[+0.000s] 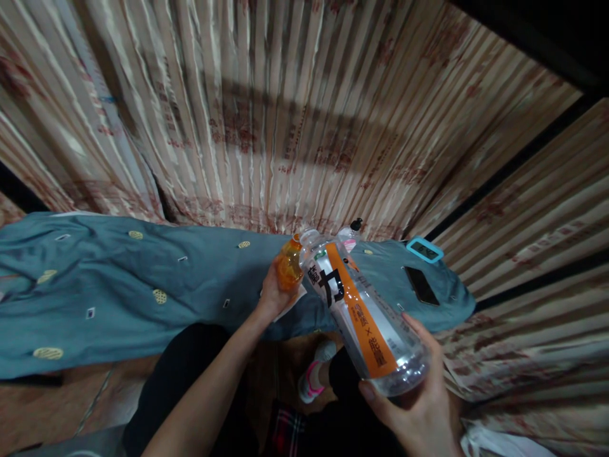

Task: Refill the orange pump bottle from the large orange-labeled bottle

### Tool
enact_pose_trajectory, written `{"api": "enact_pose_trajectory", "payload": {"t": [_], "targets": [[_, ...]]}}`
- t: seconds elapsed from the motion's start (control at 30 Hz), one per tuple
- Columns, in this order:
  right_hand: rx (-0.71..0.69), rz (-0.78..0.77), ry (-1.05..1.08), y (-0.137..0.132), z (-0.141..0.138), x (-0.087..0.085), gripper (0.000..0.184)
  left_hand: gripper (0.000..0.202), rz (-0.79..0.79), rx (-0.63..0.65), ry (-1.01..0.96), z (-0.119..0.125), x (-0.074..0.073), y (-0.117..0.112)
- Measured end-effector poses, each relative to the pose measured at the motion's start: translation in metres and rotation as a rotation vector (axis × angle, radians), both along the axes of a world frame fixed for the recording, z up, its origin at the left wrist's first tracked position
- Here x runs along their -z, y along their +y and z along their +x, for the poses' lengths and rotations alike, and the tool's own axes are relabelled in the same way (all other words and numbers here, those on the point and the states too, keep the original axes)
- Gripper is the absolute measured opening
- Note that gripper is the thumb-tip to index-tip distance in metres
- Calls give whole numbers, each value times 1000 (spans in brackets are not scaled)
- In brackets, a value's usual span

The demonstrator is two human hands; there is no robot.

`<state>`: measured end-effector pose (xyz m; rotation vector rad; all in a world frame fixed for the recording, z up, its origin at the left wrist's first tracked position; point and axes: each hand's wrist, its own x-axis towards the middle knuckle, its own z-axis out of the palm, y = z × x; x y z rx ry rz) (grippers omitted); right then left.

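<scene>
My right hand (419,397) grips the base of a clear plastic bottle (366,311) with an orange and white label, tilted with its neck pointing up and left. My left hand (276,289) is closed on the bottle's orange cap (290,266) at the neck. Both hands are over the near edge of a teal sheet (143,285) with small yellow motifs. My dark trousers and a white and pink shoe (314,374) show below.
On the teal sheet to the right lie a black phone (421,285) and a small blue-framed clock (425,250). A second small bottle with a black top (352,230) stands behind. Striped beige curtains (285,114) hang all around. A brown floor shows at lower left.
</scene>
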<state>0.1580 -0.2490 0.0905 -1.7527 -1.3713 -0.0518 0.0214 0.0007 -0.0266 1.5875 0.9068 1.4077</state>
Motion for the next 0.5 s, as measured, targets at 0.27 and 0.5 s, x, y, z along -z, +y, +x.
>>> {"api": "enact_pose_trajectory", "payload": {"t": [0.27,0.5], "targets": [[184,-21,318,2,-23,-9,109,63,-61,0,47,-2,-5,-1],[154,-8,298,4,-19,-7,106,64,-78,1,68,-4,-6,-4]]}}
